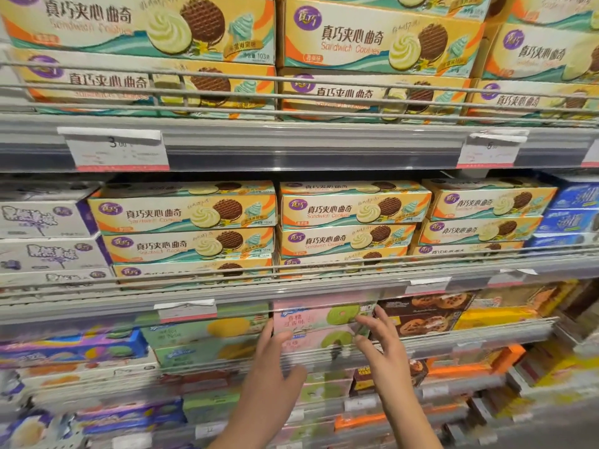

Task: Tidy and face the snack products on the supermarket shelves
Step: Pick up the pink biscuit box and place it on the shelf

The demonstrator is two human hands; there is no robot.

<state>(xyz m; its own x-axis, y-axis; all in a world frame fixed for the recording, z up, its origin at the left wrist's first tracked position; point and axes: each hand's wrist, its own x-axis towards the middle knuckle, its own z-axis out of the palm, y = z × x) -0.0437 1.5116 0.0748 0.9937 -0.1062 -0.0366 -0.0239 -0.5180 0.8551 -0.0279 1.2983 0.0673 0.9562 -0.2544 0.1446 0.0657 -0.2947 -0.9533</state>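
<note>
Two pink snack boxes (308, 319) with green ring biscuits lie stacked on the third shelf down, behind a wire rail. My left hand (275, 354) is at the left end of the stack, fingers straight along its edge and thumb lying on the lower box's front. At the right end, my right hand (379, 338) touches the boxes with spread, nearly straight fingers. Yellow sandwich cookie boxes (188, 215) stand faced in neat stacks on the two shelves above.
Green boxes (201, 335) sit left of the pink ones and brown chocolate-chip cookie boxes (421, 319) sit right. White and purple boxes (45, 234) and blue boxes (570, 212) flank the yellow stacks. Price-tag strips (116, 150) and wire rails front each shelf. Lower shelves are blurred.
</note>
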